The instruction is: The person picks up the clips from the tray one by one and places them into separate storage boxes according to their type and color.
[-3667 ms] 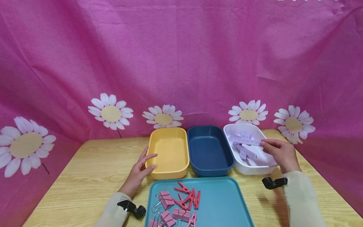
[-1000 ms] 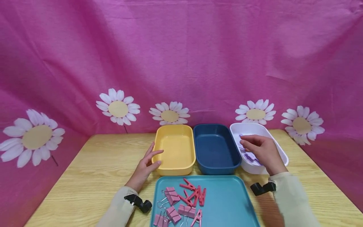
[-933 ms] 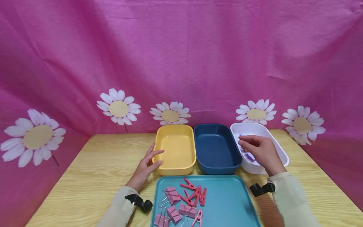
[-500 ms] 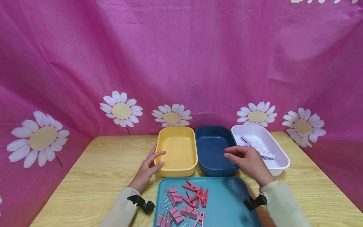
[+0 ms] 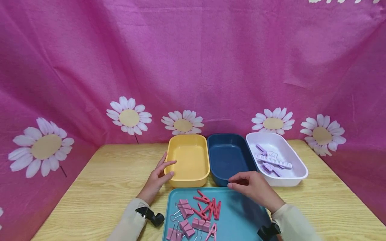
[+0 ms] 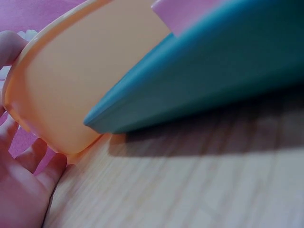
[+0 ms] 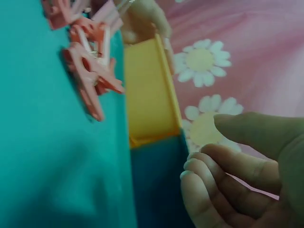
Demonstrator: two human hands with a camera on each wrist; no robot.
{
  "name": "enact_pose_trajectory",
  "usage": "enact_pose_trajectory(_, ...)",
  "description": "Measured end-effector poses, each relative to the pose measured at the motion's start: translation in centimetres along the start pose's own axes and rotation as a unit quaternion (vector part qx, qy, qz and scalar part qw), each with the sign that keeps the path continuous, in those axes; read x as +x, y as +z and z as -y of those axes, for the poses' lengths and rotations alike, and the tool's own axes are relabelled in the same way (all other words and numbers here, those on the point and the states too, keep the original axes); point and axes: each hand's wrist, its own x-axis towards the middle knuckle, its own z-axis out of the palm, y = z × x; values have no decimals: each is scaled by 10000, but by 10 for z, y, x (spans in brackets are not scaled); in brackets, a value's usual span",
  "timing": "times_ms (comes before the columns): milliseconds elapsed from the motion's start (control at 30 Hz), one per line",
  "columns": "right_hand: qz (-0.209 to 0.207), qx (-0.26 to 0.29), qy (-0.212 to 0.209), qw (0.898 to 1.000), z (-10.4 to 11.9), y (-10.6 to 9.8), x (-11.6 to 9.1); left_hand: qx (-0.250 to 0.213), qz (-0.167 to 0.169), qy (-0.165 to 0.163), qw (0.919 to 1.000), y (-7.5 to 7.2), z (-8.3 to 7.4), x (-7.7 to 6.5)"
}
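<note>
My left hand (image 5: 154, 181) rests at the left rim of the yellow bin (image 5: 188, 183), its fingers loosely spread over and along the wall. My right hand (image 5: 252, 188) hovers over the far right part of the teal tray (image 5: 238, 214), near the front of the navy bin (image 5: 230, 164). In the right wrist view its thumb and fingertips stand apart with nothing between them. Red clothespins (image 5: 216, 209) lie in a heap left of it on the tray. Closer to the left sleeve, pink binder clips (image 5: 201, 225) with wire handles are scattered.
At the right, a white bin (image 5: 297, 169) holds several lilac pieces, among them a long strip (image 5: 272, 161) with ruler-like or keyboard-like markings. The bins stand side by side against a magenta curtain (image 5: 181, 67) with daisies. Everything sits on a wooden table (image 5: 99, 187).
My right hand has let go of the lilac strip, which now lies in the white bin, and has moved left and nearer, over the tray. My left hand stays at the yellow bin.
</note>
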Motion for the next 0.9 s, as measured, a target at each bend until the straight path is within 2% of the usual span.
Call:
enact_pose_trajectory(267, 726, -72, -423, 9964, -5, 20, -1, -12, 43, -194, 9998, -2, -1, 1)
enact_pose_trajectory(467, 974, -201, -348, 9944, -6, 28, -2, -37, 51, -247, 9997, -3, -2, 2)
enact_pose_trajectory(733, 1224, 42, -148, 9924, -4, 37, -4, -57, -17, -80, 10000, -1, -1, 1)
enact_pose_trajectory(900, 1172, -154, -78, 9930, -2, 40, -6, -69, 68, 175, 9998, -1, 0, 0)
